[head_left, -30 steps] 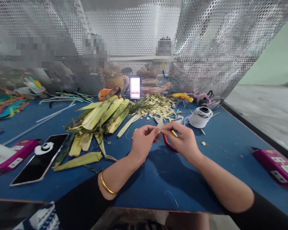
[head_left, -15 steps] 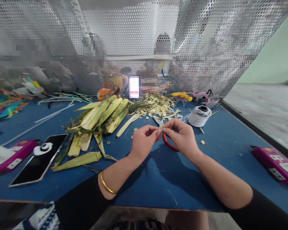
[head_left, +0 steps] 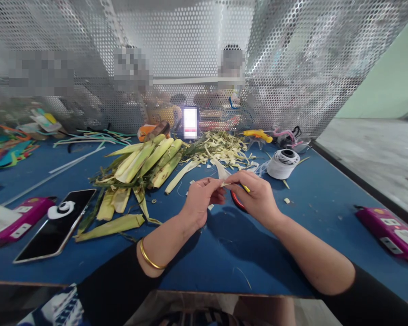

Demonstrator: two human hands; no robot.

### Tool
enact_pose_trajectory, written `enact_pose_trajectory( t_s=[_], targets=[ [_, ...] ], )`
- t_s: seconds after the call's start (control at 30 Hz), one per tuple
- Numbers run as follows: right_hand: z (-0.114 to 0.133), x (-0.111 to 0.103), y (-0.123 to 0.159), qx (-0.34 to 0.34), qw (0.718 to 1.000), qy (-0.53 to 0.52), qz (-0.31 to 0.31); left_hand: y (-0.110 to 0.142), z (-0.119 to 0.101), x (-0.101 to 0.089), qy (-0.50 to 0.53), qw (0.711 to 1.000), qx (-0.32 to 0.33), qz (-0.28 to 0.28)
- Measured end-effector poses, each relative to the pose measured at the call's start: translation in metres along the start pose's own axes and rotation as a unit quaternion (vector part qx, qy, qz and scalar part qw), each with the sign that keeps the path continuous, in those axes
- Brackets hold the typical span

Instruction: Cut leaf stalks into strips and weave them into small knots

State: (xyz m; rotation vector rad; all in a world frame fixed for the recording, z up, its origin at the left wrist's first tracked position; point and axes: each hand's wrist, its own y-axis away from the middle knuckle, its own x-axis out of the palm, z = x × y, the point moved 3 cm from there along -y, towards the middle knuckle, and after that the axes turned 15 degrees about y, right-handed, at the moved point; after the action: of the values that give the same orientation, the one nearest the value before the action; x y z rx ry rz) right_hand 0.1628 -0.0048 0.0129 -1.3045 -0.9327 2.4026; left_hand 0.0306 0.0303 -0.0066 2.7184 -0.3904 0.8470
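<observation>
My left hand and my right hand meet above the blue table, both pinching a thin pale leaf strip between thumb and fingers. The strip rises from my fingertips and curves away. Under my right hand lie red-handled scissors, and a small yellow piece shows at my right fingers. A gold bangle sits on my left wrist.
A pile of green-yellow leaf stalks lies left of centre, pale shavings behind my hands. A white thread spool stands right. A phone and pink power strips flank me. Perforated metal screen at back.
My hands have shifted slightly toward me and lower, and the strip between them has been worked so its free end now curves up and left.
</observation>
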Motion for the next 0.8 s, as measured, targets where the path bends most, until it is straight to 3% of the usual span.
enact_pose_trajectory(
  t_s=[0.2, 0.5, 0.8],
  targets=[
    [-0.001, 0.000, -0.001, 0.027, 0.999, -0.040, 0.006, 0.001, -0.001, 0.000, -0.017, 1.000, 0.020, -0.006],
    [-0.007, 0.003, 0.001, 0.143, 0.984, -0.099, 0.018, 0.002, -0.003, 0.002, -0.136, 0.980, 0.146, 0.000],
    [-0.012, 0.004, 0.000, 0.179, 0.975, -0.134, 0.005, 0.002, -0.002, 0.002, -0.146, 0.978, 0.148, 0.021]
  ],
)
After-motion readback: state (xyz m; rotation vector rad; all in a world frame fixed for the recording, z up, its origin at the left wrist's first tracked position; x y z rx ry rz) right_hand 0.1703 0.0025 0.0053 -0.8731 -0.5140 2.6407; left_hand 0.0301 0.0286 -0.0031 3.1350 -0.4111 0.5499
